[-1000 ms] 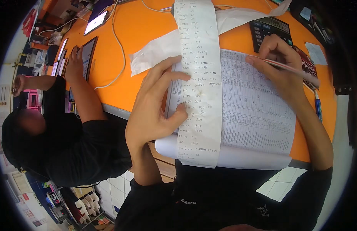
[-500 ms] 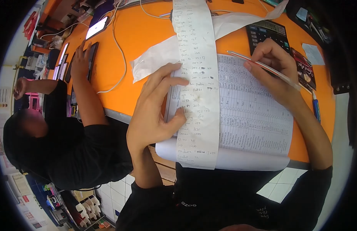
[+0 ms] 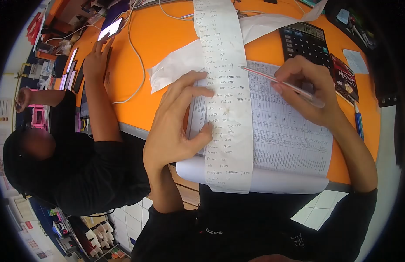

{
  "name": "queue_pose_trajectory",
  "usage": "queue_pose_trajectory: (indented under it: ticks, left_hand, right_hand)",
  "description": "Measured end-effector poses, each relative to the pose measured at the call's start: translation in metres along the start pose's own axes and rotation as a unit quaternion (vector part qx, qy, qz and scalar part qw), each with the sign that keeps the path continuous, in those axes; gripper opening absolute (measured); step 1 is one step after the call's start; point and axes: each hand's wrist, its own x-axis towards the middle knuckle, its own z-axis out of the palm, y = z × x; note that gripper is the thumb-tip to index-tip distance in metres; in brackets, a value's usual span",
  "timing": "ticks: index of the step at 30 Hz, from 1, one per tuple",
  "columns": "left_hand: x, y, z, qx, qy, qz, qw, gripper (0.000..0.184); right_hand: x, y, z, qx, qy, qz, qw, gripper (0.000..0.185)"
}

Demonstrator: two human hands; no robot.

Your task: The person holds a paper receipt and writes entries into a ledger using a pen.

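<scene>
A long paper strip (image 3: pixel 237 144) with handwritten words and numbers runs down over a printed table sheet (image 3: pixel 290 126), whose near edge curls over the table's edge. My left hand (image 3: pixel 172 118) lies at the strip's left edge, fingers apart and fingertips touching the paper. A clear pen with a reddish core (image 3: pixel 259 73) is pinched in my right hand (image 3: pixel 311 89). Its tip points left, at the right edge of the strip. Part of the sheet is hidden beneath the strip and my hands.
Near my right hand are a black calculator (image 3: pixel 305 43), a dark red pack (image 3: pixel 343 76) and a blue pen (image 3: pixel 358 122). Another white paper (image 3: pixel 174 65) passes under the strip. To the left, a person (image 3: pixel 80 161) reaches to a lit phone (image 3: pixel 110 29); a white cable (image 3: pixel 139 56) crosses the orange table.
My right hand has moved the pen left and slightly down, to the strip's edge. The strip's lower part has shifted slightly right. The other person's hand has moved up to the lit phone.
</scene>
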Motion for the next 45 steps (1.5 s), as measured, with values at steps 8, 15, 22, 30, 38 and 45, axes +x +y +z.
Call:
queue_pose_trajectory:
  ticks: [8, 15, 22, 30, 38, 45]
  left_hand:
    - [0.000, 0.001, 0.003, -0.013, 0.021, -0.025, 0.999, 0.091]
    - [-0.002, 0.001, 0.002, -0.015, 0.021, -0.026, 0.999, 0.095]
    - [-0.001, 0.000, 0.000, 0.023, 0.002, -0.006, 1.000, 0.091]
    - [0.000, -0.003, 0.003, -0.011, 0.013, 0.002, 1.000, 0.072]
    - [0.001, 0.000, 0.002, -0.005, 0.015, 0.002, 1.000, 0.065]
    - [0.001, 0.003, 0.001, 0.017, 0.010, 0.002, 1.000, 0.061]
  right_hand:
    - [0.002, 0.001, 0.017, -0.078, -0.003, -0.197, 0.977, 0.018]
    - [0.001, -0.002, 0.019, -0.121, -0.026, -0.206, 0.971, 0.022]
    - [0.001, -0.001, 0.018, -0.123, -0.028, -0.209, 0.970, 0.022]
    - [0.001, -0.002, 0.018, -0.128, -0.034, -0.200, 0.971, 0.023]
    - [0.002, -0.002, 0.019, -0.116, -0.031, -0.201, 0.972, 0.024]
    - [0.001, -0.001, 0.019, -0.115, -0.030, -0.205, 0.971, 0.023]
